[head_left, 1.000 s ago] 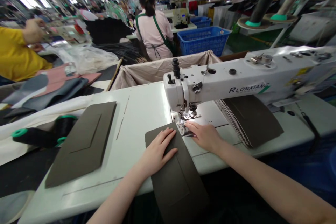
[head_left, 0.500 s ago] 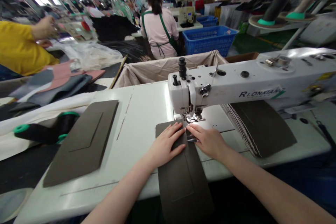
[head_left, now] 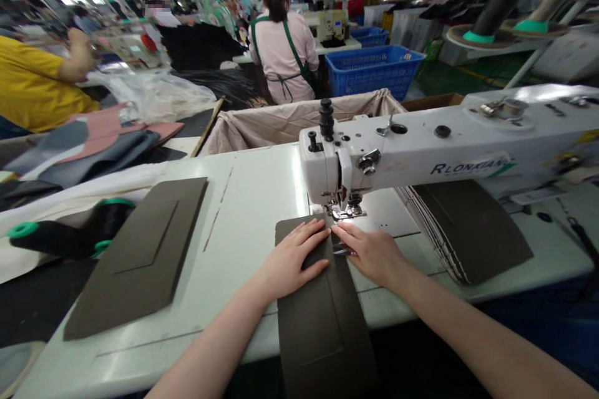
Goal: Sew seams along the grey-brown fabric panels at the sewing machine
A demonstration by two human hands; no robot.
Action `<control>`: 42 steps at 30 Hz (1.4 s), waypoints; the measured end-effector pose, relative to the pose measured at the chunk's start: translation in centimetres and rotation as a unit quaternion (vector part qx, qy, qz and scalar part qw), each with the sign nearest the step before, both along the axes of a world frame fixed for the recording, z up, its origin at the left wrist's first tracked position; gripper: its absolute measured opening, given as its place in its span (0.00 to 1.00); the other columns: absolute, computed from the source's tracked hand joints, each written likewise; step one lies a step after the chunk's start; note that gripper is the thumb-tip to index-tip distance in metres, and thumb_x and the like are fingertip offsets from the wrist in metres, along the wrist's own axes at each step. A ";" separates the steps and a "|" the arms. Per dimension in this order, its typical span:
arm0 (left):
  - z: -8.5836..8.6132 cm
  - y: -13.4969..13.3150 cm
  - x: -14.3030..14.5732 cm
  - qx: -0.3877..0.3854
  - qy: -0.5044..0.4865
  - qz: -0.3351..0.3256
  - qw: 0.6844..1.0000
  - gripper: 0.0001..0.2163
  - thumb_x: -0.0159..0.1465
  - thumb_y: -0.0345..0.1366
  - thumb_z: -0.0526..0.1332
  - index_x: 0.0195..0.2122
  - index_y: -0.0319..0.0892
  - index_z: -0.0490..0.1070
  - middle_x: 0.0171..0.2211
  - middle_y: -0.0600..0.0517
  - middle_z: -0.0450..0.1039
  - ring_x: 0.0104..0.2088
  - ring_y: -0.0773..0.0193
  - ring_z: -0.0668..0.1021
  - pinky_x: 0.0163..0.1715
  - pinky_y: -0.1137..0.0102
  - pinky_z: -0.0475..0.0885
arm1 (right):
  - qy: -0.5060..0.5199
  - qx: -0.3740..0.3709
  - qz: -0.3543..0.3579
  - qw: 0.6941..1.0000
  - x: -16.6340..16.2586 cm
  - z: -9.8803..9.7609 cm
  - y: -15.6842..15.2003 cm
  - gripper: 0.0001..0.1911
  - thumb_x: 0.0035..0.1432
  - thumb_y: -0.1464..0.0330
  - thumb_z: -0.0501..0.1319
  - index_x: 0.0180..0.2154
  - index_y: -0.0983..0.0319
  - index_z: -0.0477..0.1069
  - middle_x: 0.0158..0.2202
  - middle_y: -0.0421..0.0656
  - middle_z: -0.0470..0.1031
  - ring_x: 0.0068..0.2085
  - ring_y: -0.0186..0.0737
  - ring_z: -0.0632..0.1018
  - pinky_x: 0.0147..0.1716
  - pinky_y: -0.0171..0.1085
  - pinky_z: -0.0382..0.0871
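- Pale sewing tbl: under both hands, spreading to either side.
- White sewing mach.: head just beyond the hands, arm running off to their R.
- Bin w/ beige fabric lining: farther out, past tbl's far edge.
- Co-worker in pink top: seen from behind, well beyond the hands.
- Blue basket: beside that person, also well beyond.
- Dk panel pile: well L of L hand, line marked on top.
- Dk panel stack: R of R hand, partly behind mach. arm.
- Dk panel: under L hand, near end hanging past tbl's front edge, far end by presser foot; can't tell if under it.
- L hand: palm down on panel, thumb & fingers apart, nothing gripped.
- R hand: fingers tog. at panel's R edge, bent over sm. metal tool; can't tell if clamped on it.
- Blk thread cone: far L of hands, past pile.
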State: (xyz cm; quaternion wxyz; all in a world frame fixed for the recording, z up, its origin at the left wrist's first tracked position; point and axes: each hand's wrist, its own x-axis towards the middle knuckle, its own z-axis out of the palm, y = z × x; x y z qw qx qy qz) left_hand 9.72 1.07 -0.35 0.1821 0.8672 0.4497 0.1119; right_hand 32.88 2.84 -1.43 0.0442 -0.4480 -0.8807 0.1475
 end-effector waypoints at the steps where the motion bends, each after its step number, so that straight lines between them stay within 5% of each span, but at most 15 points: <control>1: 0.0 0.0 0.0 0.000 -0.001 0.000 1.000 0.26 0.66 0.44 0.56 0.64 0.49 0.55 0.67 0.49 0.51 0.66 0.55 0.58 0.65 0.54 0.54 | -0.001 -0.001 0.000 1.000 0.0 0.0 0.0 0.31 0.61 0.68 0.53 0.65 0.54 0.53 0.66 0.41 0.57 0.51 0.46 0.75 0.45 0.43 0.70; 14: -0.4 0.4 -0.3 0.022 -0.012 -0.007 1.000 0.23 0.66 0.43 0.56 0.63 0.50 0.58 0.65 0.50 0.57 0.64 0.54 0.61 0.64 0.53 0.57 | 0.001 -0.001 -0.005 1.000 0.0 0.3 0.0 0.28 0.61 0.67 0.55 0.62 0.53 0.56 0.65 0.41 0.58 0.51 0.45 0.75 0.46 0.42 0.70; 20: 0.2 0.0 -0.1 0.050 -0.011 0.008 0.999 0.16 0.67 0.39 0.55 0.56 0.52 0.68 0.54 0.48 0.67 0.54 0.54 0.69 0.54 0.55 0.66 | 0.007 -0.005 -0.013 1.000 -0.1 0.2 -0.1 0.26 0.63 0.66 0.54 0.62 0.54 0.58 0.64 0.43 0.59 0.51 0.44 0.75 0.47 0.41 0.70; 42: 0.2 0.0 -0.2 0.033 -0.002 0.024 0.999 0.16 0.67 0.40 0.54 0.56 0.52 0.67 0.49 0.48 0.64 0.48 0.56 0.68 0.49 0.60 0.66 | 0.025 0.004 -0.011 1.000 0.1 0.0 -0.1 0.25 0.62 0.68 0.54 0.61 0.54 0.59 0.63 0.42 0.61 0.50 0.44 0.75 0.46 0.41 0.69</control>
